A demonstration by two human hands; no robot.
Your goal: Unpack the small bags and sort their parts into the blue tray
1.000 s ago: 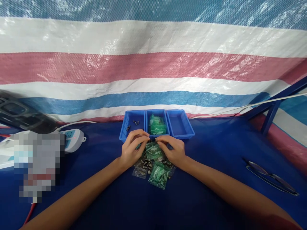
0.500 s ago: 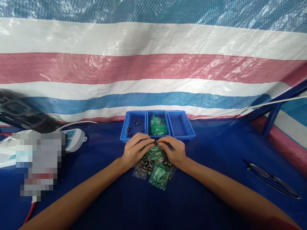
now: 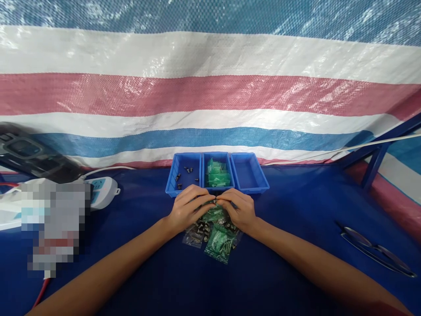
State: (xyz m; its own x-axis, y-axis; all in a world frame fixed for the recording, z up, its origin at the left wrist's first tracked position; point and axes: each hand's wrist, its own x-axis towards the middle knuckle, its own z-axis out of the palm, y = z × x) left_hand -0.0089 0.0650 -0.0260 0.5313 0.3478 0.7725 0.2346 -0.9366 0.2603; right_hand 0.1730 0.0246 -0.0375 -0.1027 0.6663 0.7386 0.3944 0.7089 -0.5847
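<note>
My left hand (image 3: pixel 189 209) and my right hand (image 3: pixel 239 210) meet fingertip to fingertip just in front of the bins. Both are closed in a pinch around something tiny and dark, too covered by the fingers to name. Under them lies a heap of green plastic packets (image 3: pixel 219 243) with screws inside. Loose dark metal screws (image 3: pixel 201 227) and a clear packet (image 3: pixel 192 239) lie by my left hand. Behind the hands, the left blue bin (image 3: pixel 173 176) holds several dark screws (image 3: pixel 188 169). Green packets (image 3: pixel 218 172) fill the middle blue bin (image 3: pixel 204 159).
A third blue bin (image 3: pixel 250 172) stands at the right of the row. Eyeglasses (image 3: pixel 375 248) lie on the blue table at right. A power strip (image 3: pixel 101 193) with cables sits at left, near a dark device (image 3: pixel 24 149). Striped sheeting (image 3: pixel 210 92) hangs behind.
Both hands have come slightly nearer to me, their fingertips now closer together. The small dark piece between them is more hidden. The view has shifted slightly; bins and packets stay put.
</note>
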